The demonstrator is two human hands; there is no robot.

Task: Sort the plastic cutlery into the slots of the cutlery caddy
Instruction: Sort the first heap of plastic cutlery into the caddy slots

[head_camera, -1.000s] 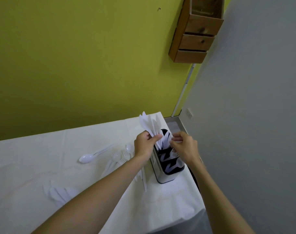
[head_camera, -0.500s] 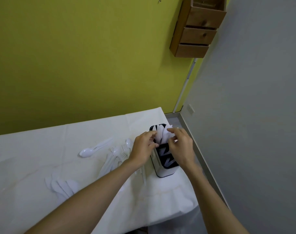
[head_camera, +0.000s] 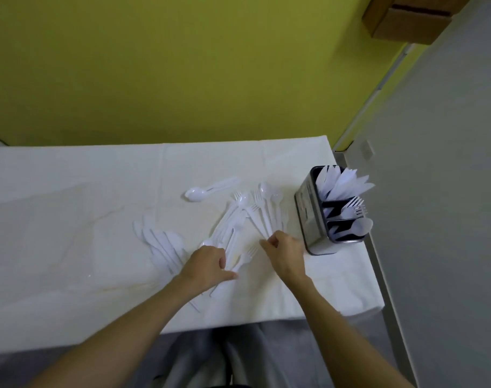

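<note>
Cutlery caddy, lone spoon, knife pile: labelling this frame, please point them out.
cutlery caddy (head_camera: 308, 219), head view, metal side wall.
lone spoon (head_camera: 195, 195), head view, its bowl.
knife pile (head_camera: 166, 245), head view, middle blade.

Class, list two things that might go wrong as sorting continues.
1. The caddy stands at the table edge; a bump from the right hand might tip it off.
2. In the loose heap of forks and spoons the pieces overlap, so a grab may mix kinds in one slot.

Left hand (head_camera: 208, 261), right hand (head_camera: 285, 253) off caddy (head_camera: 308, 217), now at loose cutlery (head_camera: 262, 217).
</note>
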